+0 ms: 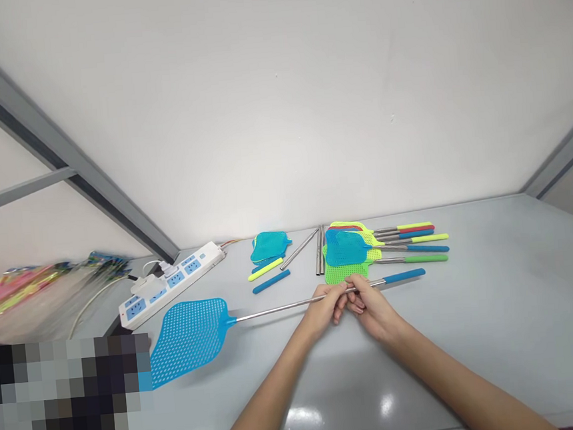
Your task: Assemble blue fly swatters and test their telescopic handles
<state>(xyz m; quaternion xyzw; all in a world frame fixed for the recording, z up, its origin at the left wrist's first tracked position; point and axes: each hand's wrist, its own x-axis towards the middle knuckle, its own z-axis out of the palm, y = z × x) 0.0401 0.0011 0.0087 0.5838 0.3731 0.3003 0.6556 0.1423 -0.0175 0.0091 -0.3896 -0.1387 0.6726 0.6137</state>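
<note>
A blue fly swatter (194,333) with a steel rod and blue grip lies across in front of me, its perforated head to the left. My left hand (326,305) is closed around the rod near its middle. Close beside it, my right hand (372,304) pinches the same rod just short of the blue grip. The two hands nearly touch. Behind them rests a pile of assembled swatters (352,246) with blue, green, yellow and red parts, their handles pointing right.
Left of the pile lie loose swatter heads (270,246), steel rods (318,252), a yellow grip (266,269) and a blue grip (271,282). A white power strip (172,285) with a plug stands further left. Bagged goods (37,294) sit beyond the frame post. A pixelated patch hides the lower left.
</note>
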